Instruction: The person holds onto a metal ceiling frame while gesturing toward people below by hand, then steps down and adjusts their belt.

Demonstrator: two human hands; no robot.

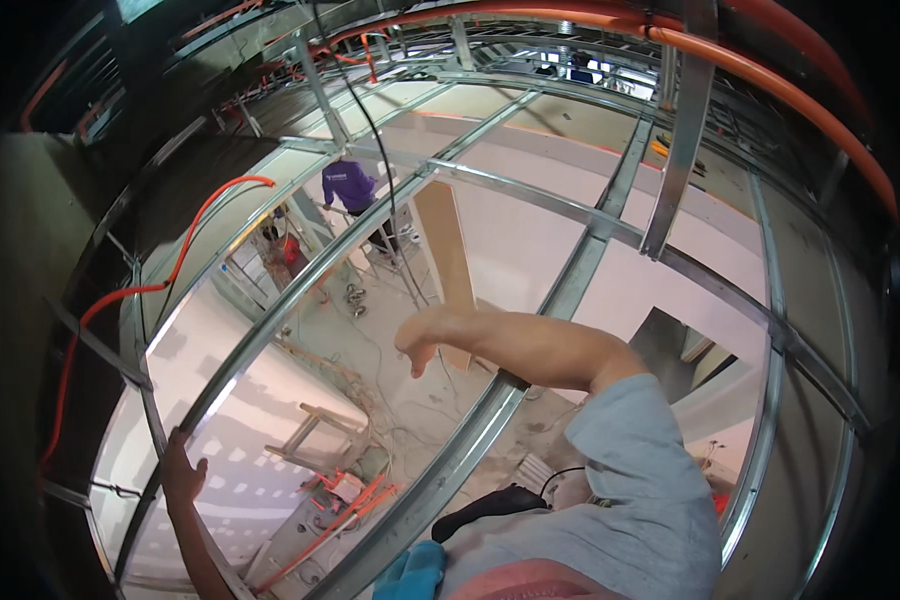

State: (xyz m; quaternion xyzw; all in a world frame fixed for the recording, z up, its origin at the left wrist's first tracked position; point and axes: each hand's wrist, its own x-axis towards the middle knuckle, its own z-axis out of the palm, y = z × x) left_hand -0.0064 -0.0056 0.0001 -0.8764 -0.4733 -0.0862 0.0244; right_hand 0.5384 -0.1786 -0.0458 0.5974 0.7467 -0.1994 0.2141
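My left hand (182,475) is at the lower left, its fingers round a long shiny metal channel (245,348) of the ceiling frame, thumb apart. My right arm reaches across the middle, elbow bent and wrist turned down. The fingers of my right hand (425,335) look curled and are mostly hidden; what they hold, if anything, does not show. A thin black cable (378,140) hangs from above and runs down to just behind this hand. Beneath my right forearm passes a wider metal channel (480,412).
Metal cross channels (530,193) form the grid around me. An upright metal strut (680,150) and orange conduit (770,60) are at the upper right; another orange conduit (185,250) bends at the left. Far below, a person in purple (348,185) stands beyond a wooden frame (320,440) on the cluttered floor.
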